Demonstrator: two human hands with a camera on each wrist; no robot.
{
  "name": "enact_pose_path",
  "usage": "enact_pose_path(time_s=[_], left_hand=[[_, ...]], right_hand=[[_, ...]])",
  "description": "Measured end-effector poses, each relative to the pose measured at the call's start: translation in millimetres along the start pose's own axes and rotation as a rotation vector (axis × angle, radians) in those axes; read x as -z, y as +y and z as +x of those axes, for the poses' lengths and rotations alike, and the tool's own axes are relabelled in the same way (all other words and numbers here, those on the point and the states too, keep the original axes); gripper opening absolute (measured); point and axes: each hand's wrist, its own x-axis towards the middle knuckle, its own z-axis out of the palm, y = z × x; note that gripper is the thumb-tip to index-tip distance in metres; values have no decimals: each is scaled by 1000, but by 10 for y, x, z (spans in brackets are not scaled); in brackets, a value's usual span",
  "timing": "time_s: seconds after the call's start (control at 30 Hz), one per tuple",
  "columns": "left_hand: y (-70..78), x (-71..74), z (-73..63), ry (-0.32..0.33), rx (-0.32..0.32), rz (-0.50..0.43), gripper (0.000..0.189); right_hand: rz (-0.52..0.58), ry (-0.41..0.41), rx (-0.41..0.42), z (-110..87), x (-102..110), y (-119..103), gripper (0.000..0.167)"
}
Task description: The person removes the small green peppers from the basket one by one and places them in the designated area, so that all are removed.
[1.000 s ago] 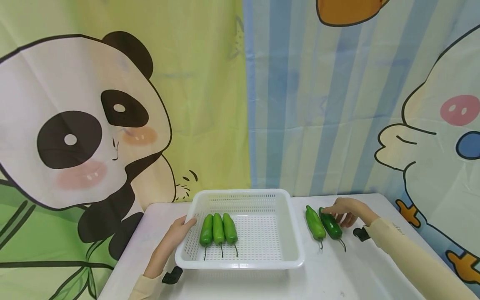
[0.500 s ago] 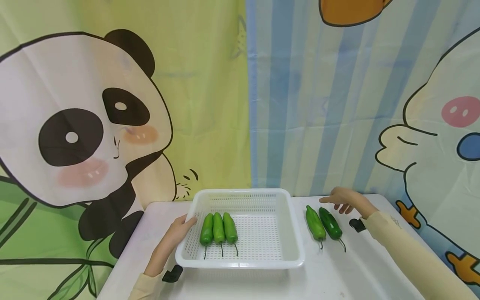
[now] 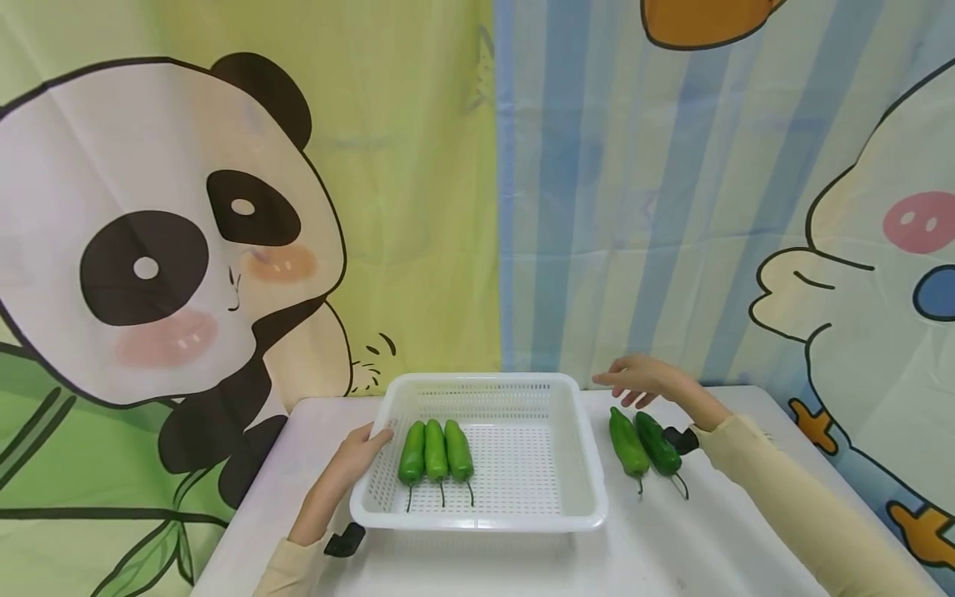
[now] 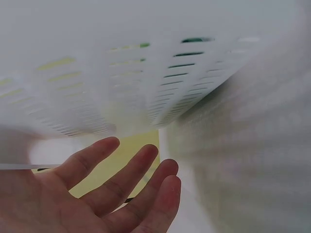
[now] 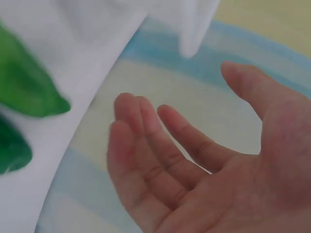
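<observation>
A white plastic basket [image 3: 522, 524] sits on the table with three green peppers [image 3: 436, 452] side by side in its left half. My left hand [image 3: 356, 458] holds the basket's left rim, thumb over the edge. In the left wrist view, its other fingers [image 4: 121, 182] lie loosely bent outside the slotted wall. Right of the basket lie a lighter green pepper [image 3: 628, 444] and a darker green pepper [image 3: 658, 441]. Behind their tips, near the basket's back right corner, my right hand [image 3: 645, 379] is raised with nothing in it, its thumb and fingers spread apart [image 5: 194, 155].
The white table [image 3: 649, 543] ends just behind the basket. A curtain with a panda [image 3: 224, 249] and blue stripes hangs past its back edge. Each wrist carries a small black device, such as the one on the left wrist [image 3: 346, 541].
My right hand has lifted off the darker pepper and moved left and back, towards the basket's back right corner. The peppers, basket and left hand have stayed in place.
</observation>
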Motion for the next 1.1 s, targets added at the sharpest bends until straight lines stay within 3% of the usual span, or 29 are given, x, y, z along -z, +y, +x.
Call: enact_pose_path(time_s=[0.27, 0.47, 0.77, 1.1], left_hand=[[5, 14, -7, 1, -4, 2, 53], [2, 9, -17, 7, -16, 11, 54], [23, 4, -23, 13, -5, 29, 54], [12, 10, -30, 11, -10, 27, 55]], right_hand=[[169, -116, 76, 61, -175, -413, 65], [153, -164, 104, 97, -353, -644, 60], [126, -209, 119, 322, -685, -878, 53], [12, -228, 93, 578, -1246, -1100, 50]])
